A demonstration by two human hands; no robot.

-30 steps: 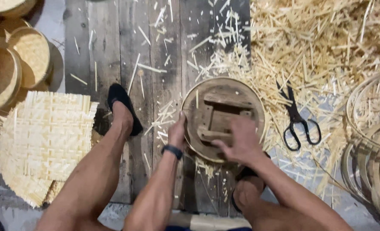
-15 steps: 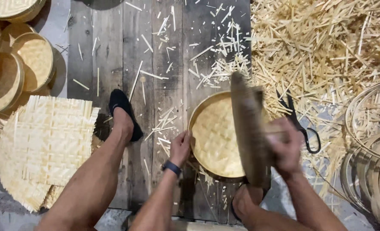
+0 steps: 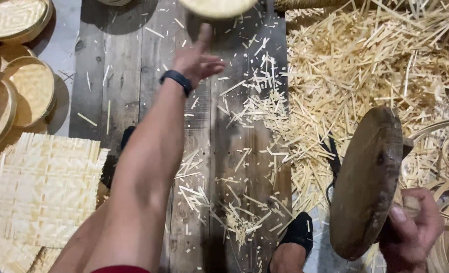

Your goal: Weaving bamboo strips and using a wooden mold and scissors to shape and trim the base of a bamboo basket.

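My left hand [image 3: 198, 59] reaches far forward over the wooden planks, fingers spread, just below a round woven bamboo tray [image 3: 218, 7] at the top edge. The tray is blurred and I cannot tell whether the fingers touch it. A dark band sits on that wrist. My right hand [image 3: 411, 230] at the lower right grips a round, dark wooden mould [image 3: 367, 182] by its back, held on edge. My feet in black shoes [image 3: 299, 233] rest on the planks.
Stacked round woven trays [image 3: 17, 91] lie at the left, above a flat woven bamboo mat [image 3: 37, 192]. A thick heap of bamboo offcuts [image 3: 376, 65] covers the right. Bamboo hoops [image 3: 446, 151] lie at the far right. Black scissors [image 3: 333, 156] are partly hidden behind the mould.
The right hand lifted the wooden mould off the woven tray and swung it to the right. The left arm stretched forward and the tray went to the far edge of the planks.
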